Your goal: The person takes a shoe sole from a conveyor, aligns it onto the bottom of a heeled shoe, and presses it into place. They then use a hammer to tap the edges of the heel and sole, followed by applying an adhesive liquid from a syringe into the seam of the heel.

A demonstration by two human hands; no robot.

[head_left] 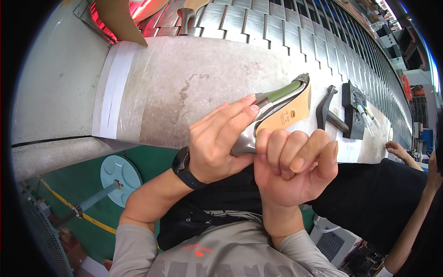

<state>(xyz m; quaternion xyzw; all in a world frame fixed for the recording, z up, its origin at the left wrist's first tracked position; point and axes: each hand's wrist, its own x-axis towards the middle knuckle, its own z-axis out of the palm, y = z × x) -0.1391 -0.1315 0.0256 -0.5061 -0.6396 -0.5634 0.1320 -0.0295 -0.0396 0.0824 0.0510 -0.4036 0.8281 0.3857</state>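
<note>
Over worn bench [194,74] — two hands [217,143] [290,166], one shoe [277,108].

- The left hand [217,141] grips a grey high-heeled shoe [272,113], tan sole facing up.
- The right hand [295,164], curled, touches the sole's edge.
- A hammer [328,111] and black block [353,108] lie on the workbench [194,78]; beside the block, possibly pens [369,117].

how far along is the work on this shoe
Done, by the look of it: the tan sole is already on the shoe and the heel is fitted. In hand: the left hand grips the upper while the right hand presses at the sole's edge. Left: cannot tell; the hammer and black block lie untouched on the bench.
</note>
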